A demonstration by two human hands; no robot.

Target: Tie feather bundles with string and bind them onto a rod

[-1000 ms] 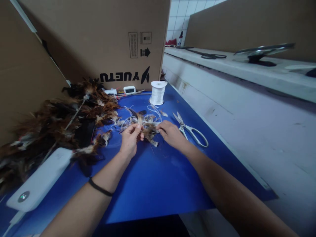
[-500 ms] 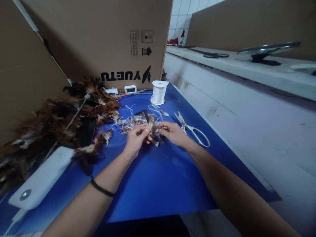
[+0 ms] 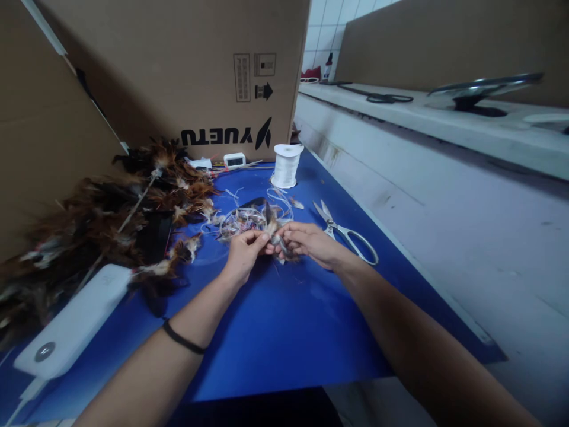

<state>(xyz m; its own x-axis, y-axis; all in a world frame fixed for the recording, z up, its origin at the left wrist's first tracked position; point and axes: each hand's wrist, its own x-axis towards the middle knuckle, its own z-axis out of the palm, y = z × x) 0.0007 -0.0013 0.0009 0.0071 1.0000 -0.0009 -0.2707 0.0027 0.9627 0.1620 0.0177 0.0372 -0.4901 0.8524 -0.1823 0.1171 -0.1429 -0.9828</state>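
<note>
A small bunch of brown and pale feathers is held up between my two hands over the blue tabletop. My left hand pinches its left side between thumb and fingers. From the right, my right hand closes its fingers on the same feathers; its fingertips are partly hidden among them. Just behind lies a tangle of clear ribbon and feather scraps. Scissors with pale handles rest to the right of my right hand, blades parted. A white spool stands upright farther back.
A big heap of brown feather bundles covers the left side, with a white power bank and its cable in front. A cardboard box walls the back. Along the right runs a ledge bearing dark scissors.
My right hand has shifted slightly left, closer to my left hand and onto the feathers. The bunch now looks narrower, with one dark feather pointing up. My left hand has hardly moved.
</note>
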